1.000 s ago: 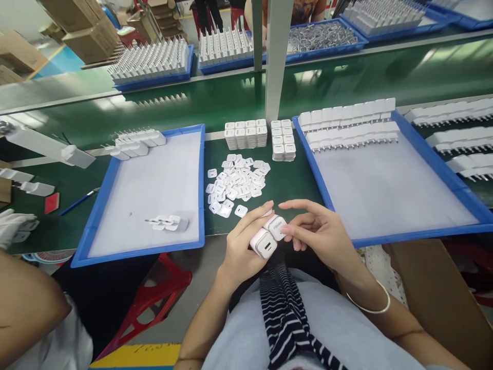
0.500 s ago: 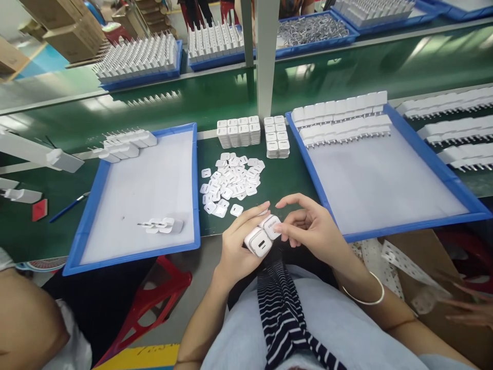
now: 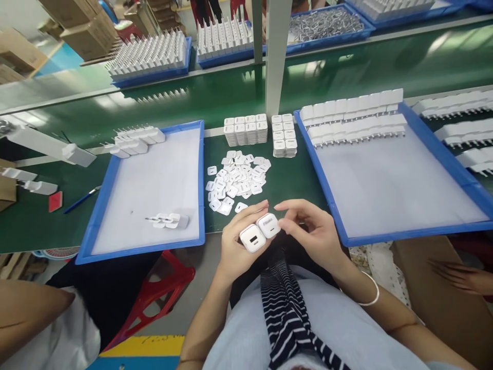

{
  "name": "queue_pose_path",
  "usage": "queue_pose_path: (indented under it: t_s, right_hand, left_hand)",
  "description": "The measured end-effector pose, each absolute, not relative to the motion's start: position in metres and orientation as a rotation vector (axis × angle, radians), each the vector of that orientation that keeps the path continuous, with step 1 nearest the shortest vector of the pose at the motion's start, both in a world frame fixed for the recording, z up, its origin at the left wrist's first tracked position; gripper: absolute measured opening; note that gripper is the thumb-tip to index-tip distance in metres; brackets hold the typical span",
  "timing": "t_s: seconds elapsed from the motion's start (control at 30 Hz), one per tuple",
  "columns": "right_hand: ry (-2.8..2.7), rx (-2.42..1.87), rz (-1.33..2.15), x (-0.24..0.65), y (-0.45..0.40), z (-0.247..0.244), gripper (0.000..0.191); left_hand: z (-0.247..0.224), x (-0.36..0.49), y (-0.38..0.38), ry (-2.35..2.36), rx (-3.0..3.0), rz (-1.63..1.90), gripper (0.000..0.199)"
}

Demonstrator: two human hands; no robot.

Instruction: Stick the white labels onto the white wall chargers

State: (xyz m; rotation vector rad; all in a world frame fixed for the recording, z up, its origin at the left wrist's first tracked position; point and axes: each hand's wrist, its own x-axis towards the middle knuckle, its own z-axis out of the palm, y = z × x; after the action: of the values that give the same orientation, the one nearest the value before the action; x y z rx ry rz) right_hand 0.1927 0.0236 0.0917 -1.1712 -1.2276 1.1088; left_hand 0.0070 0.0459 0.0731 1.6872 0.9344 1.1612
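My left hand [image 3: 239, 252] is closed around two white chargers held side by side with their end faces up. One charger [image 3: 252, 238] shows a wide dark port and a smaller slot. On the other charger [image 3: 268, 225] there is grey lettering and a small slot. My right hand [image 3: 311, 228] is just right of this pair, thumb and forefinger apart, with nothing visible between them. Its thumb tip is very close to the lettered charger; whether they touch I cannot tell. Beyond my hands lies a loose pile of white square end caps [image 3: 241, 177] on the green bench.
Neat stacks of caps [image 3: 245, 131] stand behind the pile. A blue-rimmed tray [image 3: 201, 195] with some chargers is at left; another tray [image 3: 331, 205] at right holds charger rows. A post [image 3: 274, 61] rises behind. Another person's hand [image 3: 462, 275] shows at lower right.
My right fingers have drawn slightly back from the lettered charger, and its face shows more fully. My left hand has turned the pair a little. The whole view has shifted slightly.
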Motion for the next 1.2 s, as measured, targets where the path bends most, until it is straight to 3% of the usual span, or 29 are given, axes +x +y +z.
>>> queue_pose_path:
  t_s: [0.23, 0.43, 0.6, 0.73, 0.93, 1.2]
  right_hand:
    - [-1.039, -0.962, 1.535, 0.196, 0.045, 0.075, 0.018]
    - [-0.942, -0.808, 1.868, 0.194, 0.049, 0.067, 0.028]
    - [-1.007, -1.018, 1.542, 0.193, 0.046, 0.069, 0.019]
    - [-1.121, -1.187, 1.235, 0.192, 0.040, 0.071, 0.008]
    - [-1.222, -1.394, 0.758, 0.205, 0.034, 0.076, 0.012]
    - [-1.219, -1.201, 1.275, 0.200, 0.024, 0.105, 0.013]
  left_hand:
    - [0.058, 0.002, 0.044, 0.552, 0.817, 0.967, 0.048]
    - [0.057, 0.007, 0.041, 0.511, 0.624, 0.782, 0.061]
    - [0.060, 0.006, 0.041, 0.545, 0.644, 0.833, 0.047]
    - [0.061, 0.008, 0.040, 0.675, 0.839, 0.914, 0.051]
    - [0.067, 0.014, 0.040, 0.939, 1.237, 1.069, 0.046]
    - [0.066, 0.020, 0.046, 0.967, 1.651, 1.174, 0.048]
